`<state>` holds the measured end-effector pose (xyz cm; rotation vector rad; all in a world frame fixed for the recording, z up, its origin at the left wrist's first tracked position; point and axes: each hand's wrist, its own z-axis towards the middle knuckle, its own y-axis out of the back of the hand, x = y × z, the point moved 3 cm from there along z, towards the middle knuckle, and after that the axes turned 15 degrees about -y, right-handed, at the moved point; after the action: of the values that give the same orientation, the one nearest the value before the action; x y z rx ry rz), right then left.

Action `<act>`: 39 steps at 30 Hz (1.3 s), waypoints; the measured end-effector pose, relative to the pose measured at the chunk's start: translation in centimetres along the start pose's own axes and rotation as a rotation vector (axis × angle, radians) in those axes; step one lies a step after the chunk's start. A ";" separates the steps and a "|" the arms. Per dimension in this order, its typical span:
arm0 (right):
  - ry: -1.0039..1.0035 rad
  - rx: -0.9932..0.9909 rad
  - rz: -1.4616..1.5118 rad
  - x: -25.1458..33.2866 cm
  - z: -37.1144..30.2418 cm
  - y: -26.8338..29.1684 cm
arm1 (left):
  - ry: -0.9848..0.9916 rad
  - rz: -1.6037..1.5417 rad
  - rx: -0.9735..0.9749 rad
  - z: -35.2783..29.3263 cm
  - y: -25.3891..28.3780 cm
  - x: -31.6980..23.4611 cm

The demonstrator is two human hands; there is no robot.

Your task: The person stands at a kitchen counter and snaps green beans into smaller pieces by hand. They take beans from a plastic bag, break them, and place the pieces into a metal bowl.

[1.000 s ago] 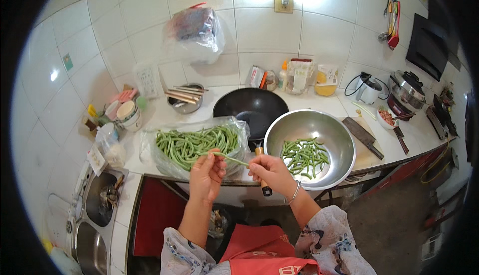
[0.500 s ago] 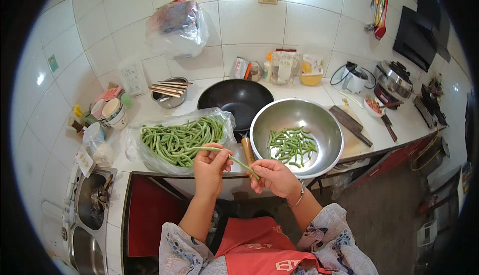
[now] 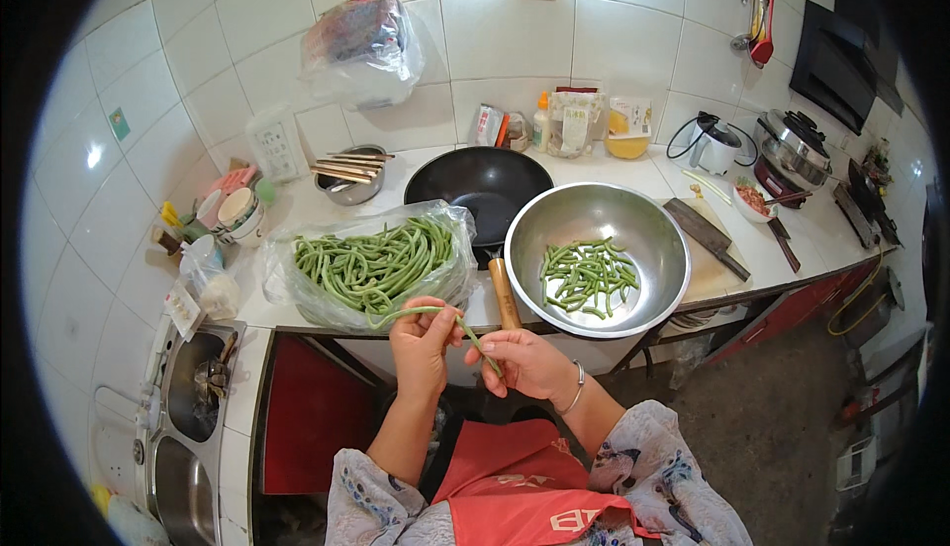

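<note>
**Right hand (image 3: 524, 363) draws nearer the left hand (image 3: 424, 343), bending a long green bean (image 3: 475, 340)**

Both hands also sit closer to the body than half a second ago, and the bean, straighter then, now kinks between them. Thumb and fingers of each hand pinch it in front of the counter; whether it has snapped through, I cannot tell. Short bean pieces (image 3: 589, 274) cover part of the steel bowl's (image 3: 661, 259) bottom, while a heap of long beans (image 3: 376, 259) fills the plastic bag (image 3: 285, 271), so most of the work seems left.
</note>
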<state>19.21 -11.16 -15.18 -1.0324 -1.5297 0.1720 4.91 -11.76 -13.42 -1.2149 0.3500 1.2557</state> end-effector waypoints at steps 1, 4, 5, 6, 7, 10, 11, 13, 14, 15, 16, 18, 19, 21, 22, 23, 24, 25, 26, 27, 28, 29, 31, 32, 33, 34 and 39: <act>0.006 -0.040 -0.016 -0.1 -0.1 0.0 | 0.013 -0.013 0.002 -0.1 0.0 -0.3; 0.025 -0.102 -0.055 0.2 -0.5 0.1 | 0.014 -0.026 0.040 0.0 0.0 -0.7; 0.029 -0.113 -0.067 0.3 -0.6 0.1 | 0.009 -0.028 0.056 0.0 0.0 -0.7; 0.034 -0.107 -0.079 0.3 -0.7 0.2 | 0.008 -0.027 0.071 0.0 -0.1 -0.8; 0.039 -0.102 -0.090 0.4 -0.8 0.2 | 0.006 -0.026 0.085 0.0 -0.3 -0.9; 0.046 -0.125 -0.098 0.6 -1.2 0.4 | -0.004 -0.041 0.114 0.0 -0.7 -0.7; 0.043 -0.137 -0.094 0.6 -1.3 0.4 | -0.007 -0.046 0.117 -0.1 -0.8 -0.7; 0.049 -0.167 -0.138 0.7 -1.4 0.7 | 0.005 -0.046 0.112 0.0 -0.9 -0.5; 0.052 -0.180 -0.158 0.7 -1.4 0.9 | 0.012 -0.044 0.109 0.1 -1.0 -0.3; 0.058 -0.190 -0.174 0.7 -1.4 1.0 | 0.017 -0.035 0.106 0.1 -1.0 -0.2; 0.063 -0.200 -0.190 0.8 -1.5 1.2 | 0.020 -0.027 0.102 0.2 -1.1 -0.1; 0.072 -0.210 -0.220 0.9 -1.5 1.4 | 0.023 0.005 0.106 0.3 -1.0 0.3; 0.076 -0.210 -0.234 0.9 -1.5 1.5 | 0.021 0.028 0.115 0.5 -0.9 0.4; 0.084 -0.212 -0.243 0.9 -1.5 1.8 | 0.028 0.064 0.127 0.6 -0.9 0.6; 0.090 -0.213 -0.239 1.0 -1.5 1.9 | 0.035 0.075 0.132 0.8 -1.1 0.5; 0.097 -0.212 -0.238 1.1 -1.5 2.1 | 0.039 0.087 0.136 1.1 -1.2 0.5; 0.101 -0.215 -0.236 1.2 -1.4 2.3 | 0.058 0.088 0.135 1.2 -1.0 0.7; 0.104 -0.217 -0.235 1.3 -1.3 2.6 | 0.064 0.079 0.134 1.4 -1.0 0.8; 0.110 -0.222 -0.234 1.4 -1.2 2.7 | 0.070 0.068 0.135 1.5 -1.2 0.8; 0.117 -0.239 -0.247 1.6 -1.2 2.8 | 0.077 0.058 0.136 1.6 -1.3 0.8; 0.124 -0.257 -0.261 1.8 -1.3 2.9 | 0.078 0.043 0.142 1.7 -1.2 1.0; 0.133 -0.278 -0.279 2.2 -1.5 2.9 | 0.096 0.037 0.130 1.9 -1.2 1.1; 0.139 -0.313 -0.322 2.9 -1.8 2.8 | 0.136 0.026 0.111 2.2 -1.5 1.3; 0.144 -0.331 -0.347 3.4 -2.0 2.8 | 0.146 0.011 0.118 2.5 -1.8 1.5; 0.157 -0.363 -0.386 3.9 -2.3 2.9 | 0.155 -0.003 0.127 2.8 -2.1 1.7; 0.171 -0.396 -0.425 4.6 -2.8 3.1 | 0.166 -0.018 0.137 3.2 -2.5 1.8; 0.310 -0.624 -0.683 9.2 -4.2 3.7 | 0.246 -0.193 0.162 6.1 -5.4 3.0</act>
<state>25.78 -4.57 -9.71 -0.8821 -1.5874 -0.9484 8.21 -4.26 -10.65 -1.2337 0.4921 0.8965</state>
